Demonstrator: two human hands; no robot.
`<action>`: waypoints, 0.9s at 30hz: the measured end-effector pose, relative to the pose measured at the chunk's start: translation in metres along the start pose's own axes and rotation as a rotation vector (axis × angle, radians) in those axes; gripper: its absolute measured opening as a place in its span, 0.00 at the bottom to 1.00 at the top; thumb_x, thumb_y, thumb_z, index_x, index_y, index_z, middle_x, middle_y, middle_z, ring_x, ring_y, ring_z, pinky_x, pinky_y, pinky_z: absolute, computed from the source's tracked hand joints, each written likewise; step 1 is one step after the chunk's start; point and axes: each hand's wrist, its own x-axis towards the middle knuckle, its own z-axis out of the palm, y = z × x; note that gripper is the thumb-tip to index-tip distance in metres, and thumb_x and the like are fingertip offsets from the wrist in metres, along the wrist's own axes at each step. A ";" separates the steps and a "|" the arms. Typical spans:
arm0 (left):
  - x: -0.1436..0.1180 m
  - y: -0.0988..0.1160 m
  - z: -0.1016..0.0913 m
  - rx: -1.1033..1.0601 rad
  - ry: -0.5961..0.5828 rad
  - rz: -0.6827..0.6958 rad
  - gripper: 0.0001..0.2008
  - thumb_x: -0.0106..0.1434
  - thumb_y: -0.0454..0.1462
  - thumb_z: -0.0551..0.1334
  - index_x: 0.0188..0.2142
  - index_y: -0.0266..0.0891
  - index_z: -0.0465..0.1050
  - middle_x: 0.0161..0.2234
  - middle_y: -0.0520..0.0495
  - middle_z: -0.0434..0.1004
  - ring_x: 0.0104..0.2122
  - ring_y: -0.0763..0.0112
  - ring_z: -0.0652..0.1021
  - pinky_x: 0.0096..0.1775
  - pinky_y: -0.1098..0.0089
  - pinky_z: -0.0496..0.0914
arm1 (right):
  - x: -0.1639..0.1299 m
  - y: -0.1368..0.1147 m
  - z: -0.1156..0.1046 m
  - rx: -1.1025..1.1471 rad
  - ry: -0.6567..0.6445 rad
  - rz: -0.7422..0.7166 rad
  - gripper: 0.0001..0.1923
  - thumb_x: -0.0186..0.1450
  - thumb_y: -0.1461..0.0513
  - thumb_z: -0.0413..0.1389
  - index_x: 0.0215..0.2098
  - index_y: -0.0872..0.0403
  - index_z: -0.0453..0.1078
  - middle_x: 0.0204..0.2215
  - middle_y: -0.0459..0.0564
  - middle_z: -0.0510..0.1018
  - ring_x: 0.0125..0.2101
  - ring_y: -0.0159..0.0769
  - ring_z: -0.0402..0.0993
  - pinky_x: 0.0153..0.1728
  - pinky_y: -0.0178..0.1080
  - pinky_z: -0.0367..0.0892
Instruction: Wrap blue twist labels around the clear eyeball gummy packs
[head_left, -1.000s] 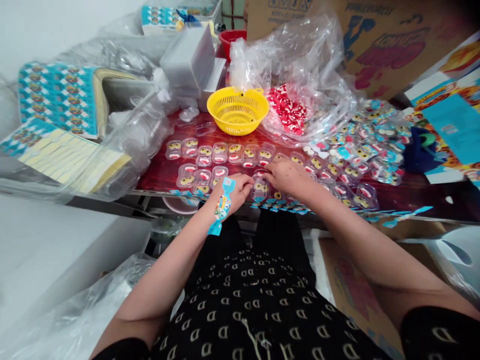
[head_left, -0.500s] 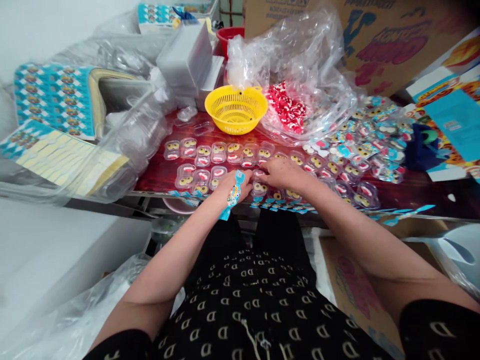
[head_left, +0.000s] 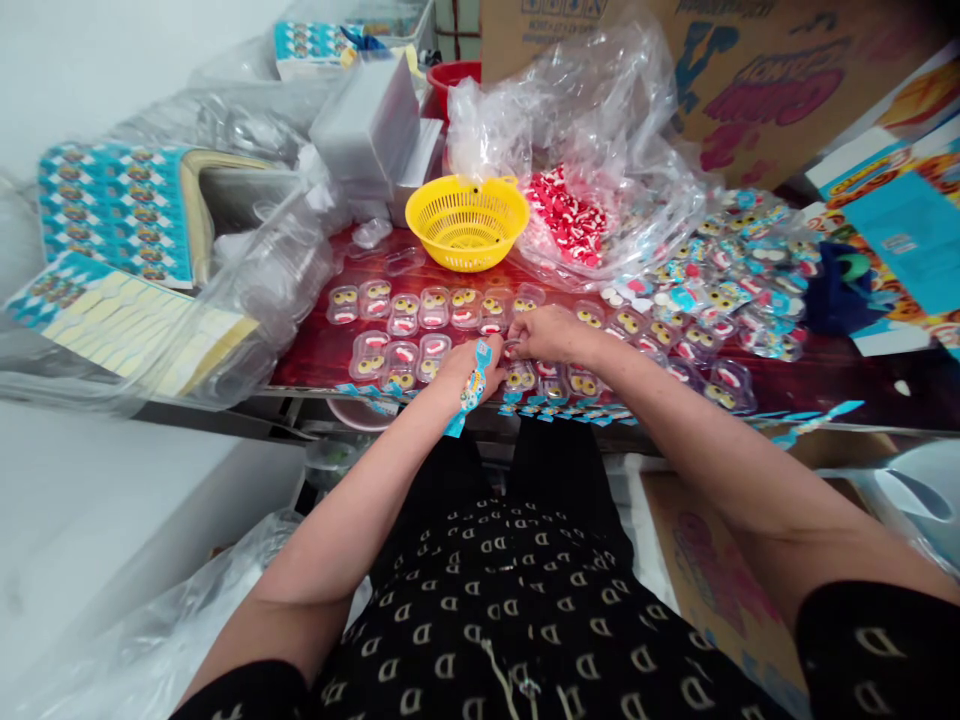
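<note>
Blue sticker strip (head_left: 471, 388), printed with a cartoon face and bright colours, sits pinched in the grip of the left hand (head_left: 466, 368); it hangs from the fingers down past the wrist, over the near edge of the bench (head_left: 315, 352). Just to the right of that grip, the right hand (head_left: 551, 334) lies knuckles-up with its fingertips closed down on a small clear blister case (head_left: 516, 352); whether it truly pinches the case or only presses on it cannot be told. Each case around the two hands is a rounded transparent shell with yellow eye-shaped and red-and-white pieces inside, and the cases lie in rows (head_left: 431, 310) to the left of and beyond the grips. Beyond them stands a yellow basket (head_left: 466, 222) of slotted plastic; its contents cannot be made out. To the right of the basket an open clear plastic bag (head_left: 600, 150) holds a heap of red-and-white candies (head_left: 570, 215). Farther right lies a pile of finished packs (head_left: 739, 265) with blue labels. Well to the left, stacks of blue printed sticker sheets (head_left: 112, 205) rest among crumpled clear plastic.
</note>
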 end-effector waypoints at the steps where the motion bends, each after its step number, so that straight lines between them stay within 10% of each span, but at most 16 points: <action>1: 0.000 0.000 0.000 -0.008 0.006 -0.003 0.13 0.66 0.40 0.63 0.48 0.38 0.72 0.47 0.34 0.82 0.48 0.50 0.81 0.45 0.59 0.71 | 0.000 0.000 -0.001 0.026 -0.005 0.000 0.12 0.63 0.56 0.62 0.43 0.51 0.80 0.38 0.50 0.85 0.38 0.41 0.78 0.32 0.35 0.62; 10: -0.004 -0.001 -0.002 -0.051 0.060 -0.038 0.15 0.66 0.43 0.63 0.49 0.37 0.71 0.44 0.37 0.81 0.44 0.51 0.81 0.44 0.59 0.72 | -0.002 0.007 0.001 0.321 -0.003 0.014 0.07 0.60 0.63 0.64 0.39 0.53 0.77 0.31 0.45 0.82 0.30 0.32 0.74 0.29 0.32 0.62; 16: -0.003 -0.007 -0.005 -0.533 0.426 -0.074 0.18 0.69 0.42 0.59 0.56 0.36 0.68 0.47 0.39 0.79 0.45 0.58 0.79 0.48 0.59 0.73 | -0.009 0.018 -0.004 0.939 0.116 0.032 0.15 0.58 0.68 0.63 0.44 0.53 0.73 0.26 0.40 0.75 0.23 0.28 0.67 0.27 0.32 0.62; 23: -0.021 0.011 -0.014 -1.398 0.039 -0.102 0.13 0.69 0.44 0.62 0.47 0.38 0.74 0.42 0.41 0.82 0.37 0.65 0.82 0.35 0.68 0.76 | -0.033 0.007 -0.010 1.376 0.207 -0.092 0.21 0.51 0.60 0.71 0.42 0.53 0.74 0.36 0.47 0.81 0.30 0.30 0.73 0.30 0.33 0.68; 27: -0.031 0.023 -0.018 -1.518 0.049 -0.033 0.10 0.68 0.41 0.63 0.43 0.36 0.75 0.37 0.41 0.83 0.35 0.68 0.83 0.33 0.71 0.76 | -0.048 0.000 -0.013 1.429 0.183 -0.126 0.21 0.51 0.55 0.73 0.40 0.53 0.78 0.36 0.48 0.82 0.29 0.29 0.72 0.28 0.33 0.68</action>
